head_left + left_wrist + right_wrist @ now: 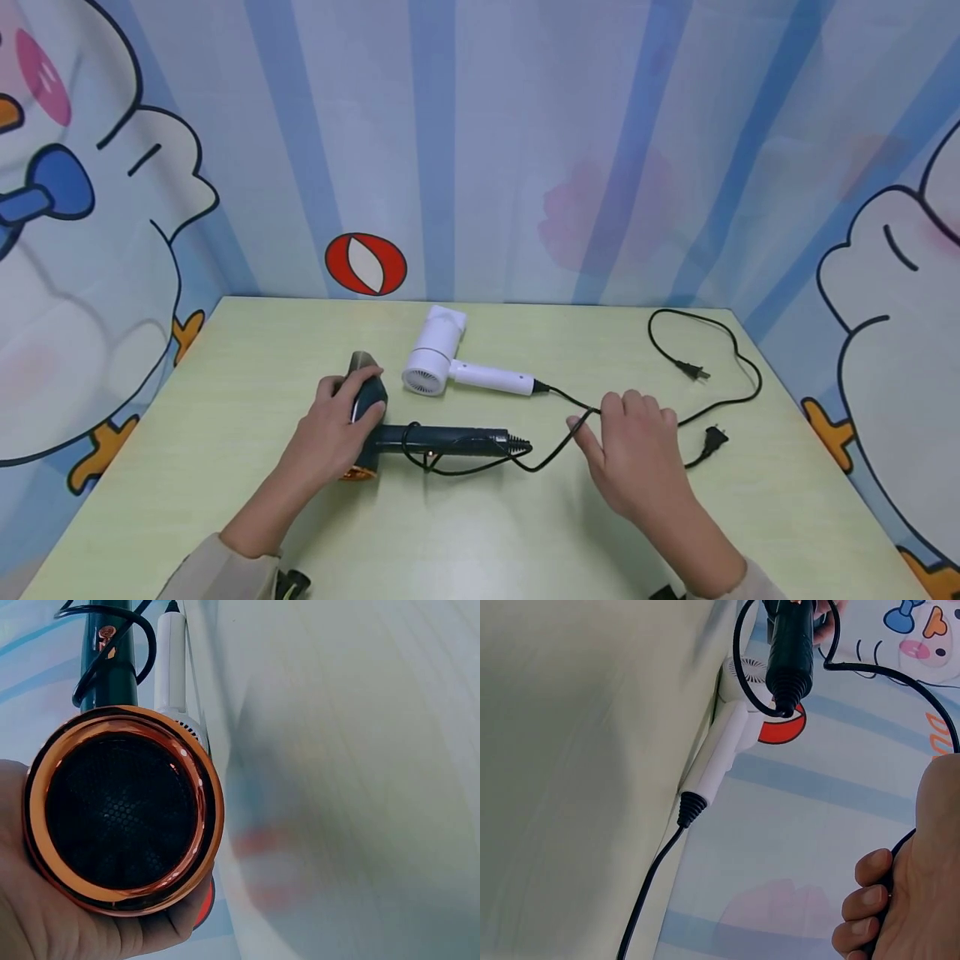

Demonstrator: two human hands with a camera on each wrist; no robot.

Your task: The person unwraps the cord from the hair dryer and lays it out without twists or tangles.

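Observation:
My left hand (333,429) grips the barrel of a dark green hair dryer (442,440), whose handle points right. Its copper-coloured ring and dark mesh end fill much of the left wrist view. A black cord (461,474) loops around that handle and runs right to my right hand (637,454). There, curled fingers hold the cord, as the right wrist view shows. Past the right hand a two-pin plug (715,439) sticks out. Behind the green dryer, a white hair dryer (491,377) lies on the table, handle to the right.
The white dryer's black cord (738,401) passes behind the right hand and curves over the table's right side, ending in another plug (692,370). A pale green table (247,367) meets a blue-striped cartoon backdrop (495,150) at its far edge.

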